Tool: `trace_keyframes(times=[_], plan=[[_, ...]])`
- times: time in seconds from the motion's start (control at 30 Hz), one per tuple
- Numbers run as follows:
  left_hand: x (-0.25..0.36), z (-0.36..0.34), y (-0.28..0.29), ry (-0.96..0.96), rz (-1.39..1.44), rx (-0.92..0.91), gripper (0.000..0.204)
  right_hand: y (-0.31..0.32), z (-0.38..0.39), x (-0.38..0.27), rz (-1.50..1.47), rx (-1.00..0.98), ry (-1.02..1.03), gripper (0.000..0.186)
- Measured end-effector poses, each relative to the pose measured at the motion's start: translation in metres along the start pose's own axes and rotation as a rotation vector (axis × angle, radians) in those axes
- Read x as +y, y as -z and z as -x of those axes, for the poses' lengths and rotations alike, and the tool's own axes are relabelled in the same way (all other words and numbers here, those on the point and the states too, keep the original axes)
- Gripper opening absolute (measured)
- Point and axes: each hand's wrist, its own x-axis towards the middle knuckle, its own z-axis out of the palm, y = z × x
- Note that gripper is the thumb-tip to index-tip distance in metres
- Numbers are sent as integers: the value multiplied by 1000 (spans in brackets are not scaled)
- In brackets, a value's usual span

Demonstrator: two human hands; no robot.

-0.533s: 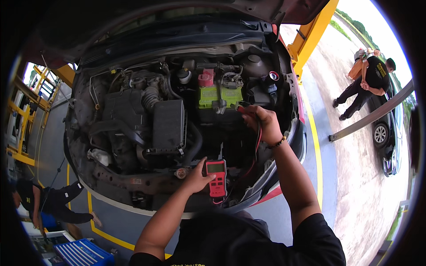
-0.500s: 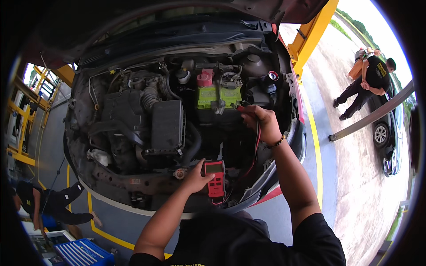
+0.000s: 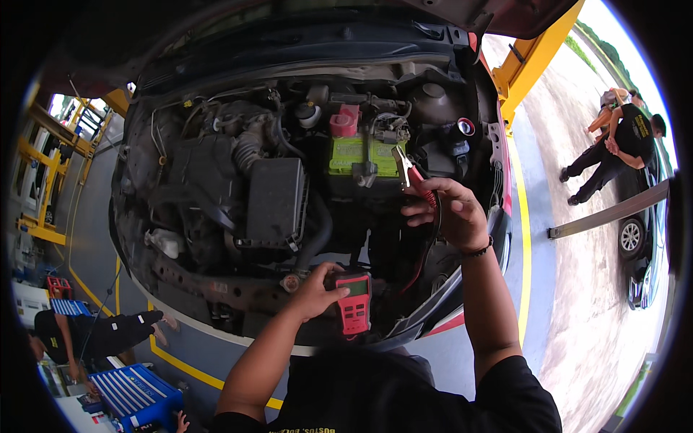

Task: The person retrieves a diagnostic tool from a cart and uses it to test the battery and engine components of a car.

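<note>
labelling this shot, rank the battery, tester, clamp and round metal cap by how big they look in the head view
1. Battery
2. Tester
3. Clamp, long but slim
4. Round metal cap

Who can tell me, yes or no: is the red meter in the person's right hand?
No, the left hand holds the red meter, while the right hand holds a red-handled clamp.

Red tester (image 3: 354,304), screen (image 3: 354,288) seemingly blank, and red-handled clamp (image 3: 413,177), tilted, both held.
</note>
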Motion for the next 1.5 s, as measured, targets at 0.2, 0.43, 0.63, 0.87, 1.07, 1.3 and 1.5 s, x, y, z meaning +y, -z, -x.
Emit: trace_keyframes(times=[0.2,0.43,0.63,0.87,1.07,1.3,1.5], plan=[[-44,85,10,-7,69,105,66,-26,-13,-10,456,491,221,23],[-19,86,7,19,-699,1,69,-3,-36,36,718,669,199,39],[38,30,26,-171,-478,-10,48,-5,-51,50,679,723,272,44],[154,-139,-1,-301,391,52,28,6,-60,65,870,690,364,39],[158,-166,-24,-176,1002,-89,18,11,-63,63,907,993,415,29],[116,-179,5,-193,1166,154,11,35,-66,60,633,962,197,44],[111,-202,52,-217,980,353,15,26,-88,76,1038,776,411,43]])
